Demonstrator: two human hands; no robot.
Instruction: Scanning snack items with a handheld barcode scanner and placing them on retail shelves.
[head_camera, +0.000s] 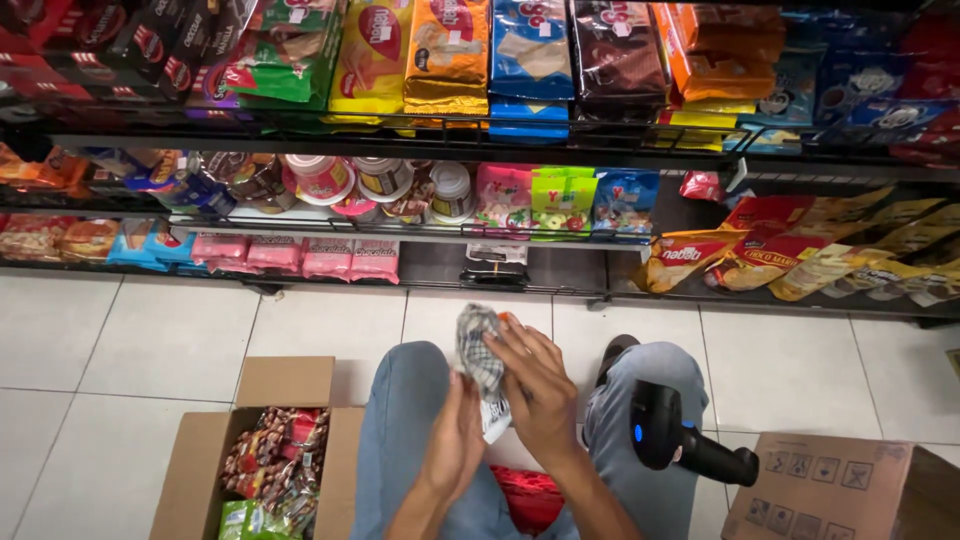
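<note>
I am crouched in front of store shelves with my knees in blue jeans apart. My right hand (535, 385) and my left hand (455, 440) are together between my knees, both closed around a crumpled checkered cloth (478, 350) and a small white packet (495, 415) pressed against it. A bit of orange shows at the cloth's top edge. A black handheld barcode scanner (680, 440) rests on my right thigh, untouched. Beneath my hands lies a red packet (530, 495).
An open cardboard box (270, 385) of wrapped snacks sits on the white tile floor at left. A closed cardboard box (850, 485) stands at lower right. Wire shelves (420, 232) ahead hold biscuit packs, pink wafer packs, cups and yellow snack bags.
</note>
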